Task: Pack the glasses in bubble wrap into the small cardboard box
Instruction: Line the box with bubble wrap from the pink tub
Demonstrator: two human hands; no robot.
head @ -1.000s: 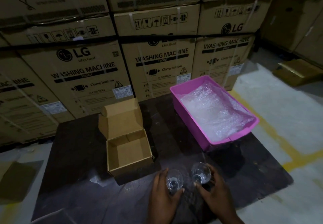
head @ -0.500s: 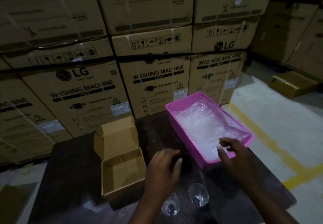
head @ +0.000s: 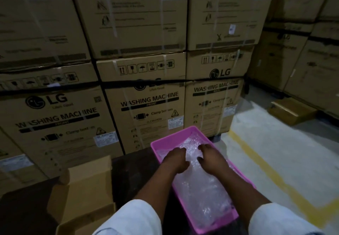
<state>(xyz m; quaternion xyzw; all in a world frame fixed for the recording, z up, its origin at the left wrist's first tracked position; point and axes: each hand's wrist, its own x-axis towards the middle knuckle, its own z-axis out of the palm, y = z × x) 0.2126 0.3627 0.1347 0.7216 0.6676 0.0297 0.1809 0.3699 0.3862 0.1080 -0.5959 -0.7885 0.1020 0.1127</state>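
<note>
Both hands, left hand [head: 175, 159] and right hand [head: 211, 158], have reached crinkly bubble wrap [head: 201, 192] (pink rectangular tub [head: 185, 133]), fingers curled, grip unclear.

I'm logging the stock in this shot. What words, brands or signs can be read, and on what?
"LG", "WASHING MACHINE", "FRONT", "Clamp bottom": left carton.
"WASHING MACHINE", "FRONT", "Clamp bottom", "CAUTION": middle carton; its logo is hidden by a black strap.
"LG", "WASHING MACHINE": right carton.
Handling pictograms: middle carton's upper edge.
White stickers, upper cartons' print: too blurred.
Pink tray, small box: none.
</note>
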